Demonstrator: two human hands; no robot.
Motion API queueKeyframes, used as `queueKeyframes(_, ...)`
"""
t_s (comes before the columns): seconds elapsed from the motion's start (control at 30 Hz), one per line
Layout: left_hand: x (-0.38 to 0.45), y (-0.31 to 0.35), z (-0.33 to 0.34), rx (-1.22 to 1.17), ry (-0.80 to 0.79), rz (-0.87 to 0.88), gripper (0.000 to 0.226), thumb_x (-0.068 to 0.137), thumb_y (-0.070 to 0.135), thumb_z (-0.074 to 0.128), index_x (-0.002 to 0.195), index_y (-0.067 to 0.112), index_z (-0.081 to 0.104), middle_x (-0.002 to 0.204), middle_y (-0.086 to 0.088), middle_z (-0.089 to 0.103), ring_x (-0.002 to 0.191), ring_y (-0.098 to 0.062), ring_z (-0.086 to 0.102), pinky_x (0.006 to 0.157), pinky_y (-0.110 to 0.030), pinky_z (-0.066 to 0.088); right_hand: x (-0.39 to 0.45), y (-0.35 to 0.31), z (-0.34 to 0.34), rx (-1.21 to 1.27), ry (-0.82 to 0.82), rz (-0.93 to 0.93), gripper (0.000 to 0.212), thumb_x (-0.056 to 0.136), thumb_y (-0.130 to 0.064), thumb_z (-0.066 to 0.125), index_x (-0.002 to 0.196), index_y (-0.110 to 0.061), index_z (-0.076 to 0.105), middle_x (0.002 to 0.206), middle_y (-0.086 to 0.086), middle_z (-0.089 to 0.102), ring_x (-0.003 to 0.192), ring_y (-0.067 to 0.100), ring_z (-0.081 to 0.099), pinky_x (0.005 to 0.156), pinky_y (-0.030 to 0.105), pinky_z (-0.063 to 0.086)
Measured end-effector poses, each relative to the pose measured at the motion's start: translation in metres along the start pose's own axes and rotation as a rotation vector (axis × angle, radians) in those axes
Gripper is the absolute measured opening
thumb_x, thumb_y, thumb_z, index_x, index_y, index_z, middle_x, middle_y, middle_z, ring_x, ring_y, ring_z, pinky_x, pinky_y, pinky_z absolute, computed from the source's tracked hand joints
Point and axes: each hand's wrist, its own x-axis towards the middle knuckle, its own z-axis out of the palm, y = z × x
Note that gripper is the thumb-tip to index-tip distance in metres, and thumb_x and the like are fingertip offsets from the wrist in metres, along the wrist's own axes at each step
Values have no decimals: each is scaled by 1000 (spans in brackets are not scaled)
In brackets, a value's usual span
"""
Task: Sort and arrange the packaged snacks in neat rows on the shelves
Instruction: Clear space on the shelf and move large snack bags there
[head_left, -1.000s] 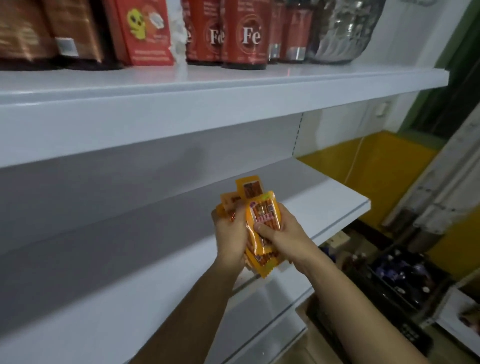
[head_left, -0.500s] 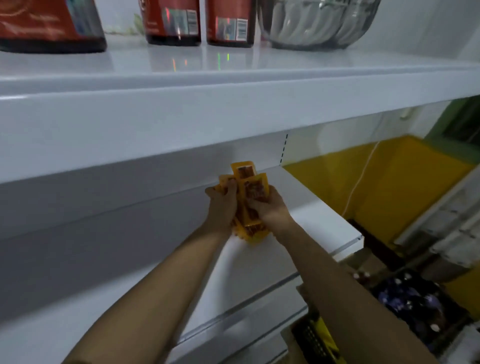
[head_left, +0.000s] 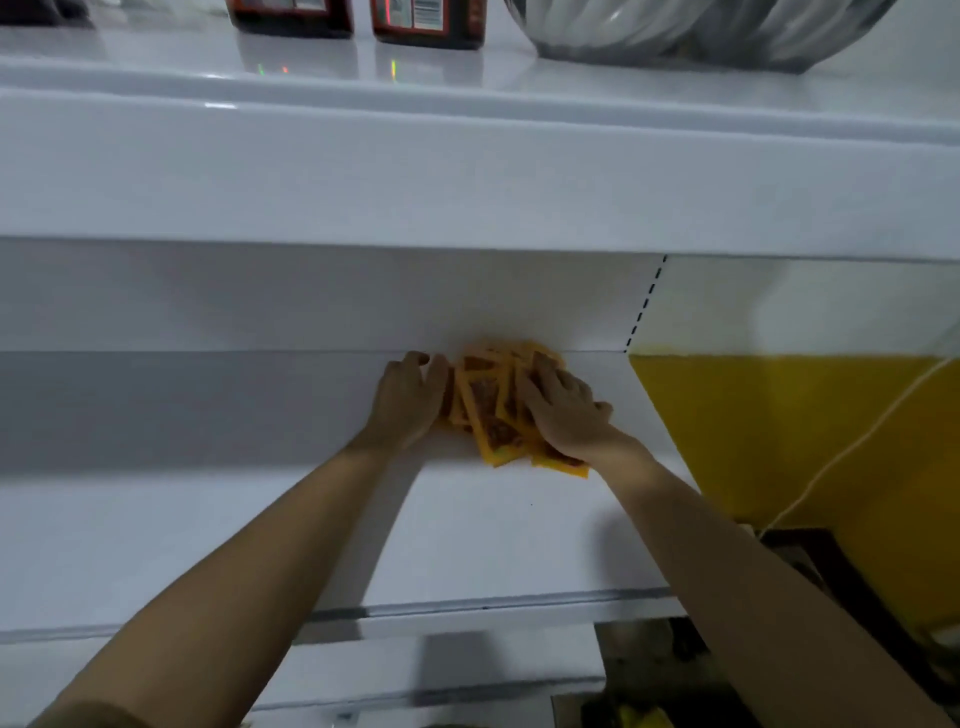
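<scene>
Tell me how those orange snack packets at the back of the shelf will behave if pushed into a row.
The orange snack packets look thin and flat, so probably light and floppy. They lie fanned and overlapping, so likely to slide over one another rather than stack square. The white shelf looks glossy; under the left hand and right hand they may skid.

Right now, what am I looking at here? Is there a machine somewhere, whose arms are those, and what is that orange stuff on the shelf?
No machine here: a person wears a camera on the head, so you see their own two bare arms reaching forward. The left hand rests against the left side of a loose pile of orange snack packets, fingers fairly straight. The right hand lies flat on top of the pile, pressing it down. The packets overlap untidily at the back of a white shelf. On the upper shelf stand red containers and a shiny metal bowl, all cut off at the top edge.
</scene>
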Motion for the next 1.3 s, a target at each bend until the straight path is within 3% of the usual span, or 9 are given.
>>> queueKeyframes(0.1,-8,-5,1,14,6,-21,54,102,48,40,106,-1,63,100,-24,65,96,-39,62,73,-41,41,7,17,-8,62,-40,-47,63,101,-65,16,159,-41,14,168,-7,17,152,30,21,118,60,17)
queueKeyframes(0.17,-9,-11,2,56,4,-14,71,94,60,34,106,-6,59,105,-33,64,100,-47,62,82,-48,49,9,28,-12,119,-19,-106,69,95,-70,12,157,-43,23,165,-7,26,150,31,25,118,60,21)
queueKeyframes(0.3,-24,-13,-2,102,21,-10,67,98,63,39,140,12,55,135,-22,56,124,-38,56,104,-47,44,4,47,-17,170,51,-217,46,112,-33,25,153,-23,42,157,5,41,145,28,32,121,46,23)
queueKeyframes(0.43,-34,-24,-5,233,38,28,54,105,49,43,151,20,44,151,-15,41,138,-36,42,114,-49,37,5,56,-20,294,98,-147,43,108,-40,29,144,-31,51,141,2,57,133,23,48,114,48,38)
queueKeyframes(0.63,-42,-38,-21,404,63,25,51,105,44,47,150,20,45,153,-13,40,142,-36,35,113,-47,30,-18,42,-28,-216,247,-335,44,108,-35,28,150,-25,40,148,6,47,132,33,44,101,51,45)
queueKeyframes(0.8,-56,-63,-67,506,122,-7,55,103,52,42,150,23,45,154,-9,39,144,-31,32,114,-48,27,-28,-39,-7,-324,209,-613,46,103,-44,33,144,-31,47,146,-4,47,138,24,37,111,39,24)
queueKeyframes(0.93,-85,-106,-141,605,215,5,78,88,66,25,145,21,54,156,-12,42,148,-31,31,114,-53,28,-35,-122,48,-292,71,-697,51,104,-47,38,152,-32,35,159,-4,35,149,24,26,118,44,26)
queueKeyframes(1.1,-130,-193,-272,633,362,-146,52,102,53,43,146,25,49,160,-9,34,152,-26,22,120,-60,22,-63,-244,118,-181,-23,-812,58,102,-39,51,155,-27,32,160,-5,33,153,23,18,121,47,24)
queueKeyframes(1.3,-210,-314,-435,631,520,-321,51,104,53,41,147,25,47,162,-5,31,153,-26,21,118,-61,21,-112,-420,216,-51,-135,-979,55,101,-39,52,152,-33,35,156,-8,37,146,16,28,117,43,30)
